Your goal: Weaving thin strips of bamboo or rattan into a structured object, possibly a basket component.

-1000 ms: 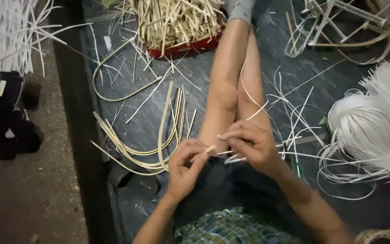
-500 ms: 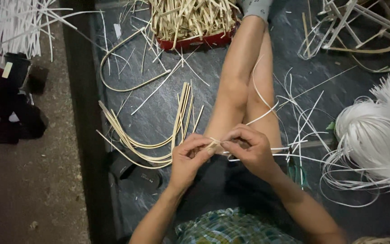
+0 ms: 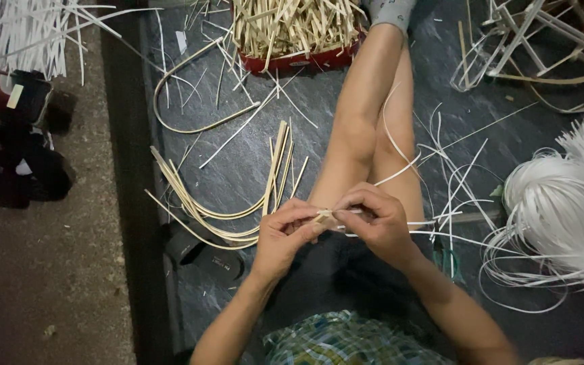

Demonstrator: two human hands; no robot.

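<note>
Dark mat [image 3: 238,169] carries bent cane strips [image 3: 224,209], red tray [image 3: 292,61], white coil [image 3: 555,203].

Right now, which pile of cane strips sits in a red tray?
The straight-cut pile at top centre; its red tray shows beneath. The curved strips by the left hand lie on bare floor.

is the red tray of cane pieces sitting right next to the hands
No, the red tray lies far up by the foot, well away from both hands.

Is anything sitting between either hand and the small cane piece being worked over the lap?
Nothing visible does. The left hand and right hand both already pinch the cane piece, with a white strip trailing away over the legs.
</note>
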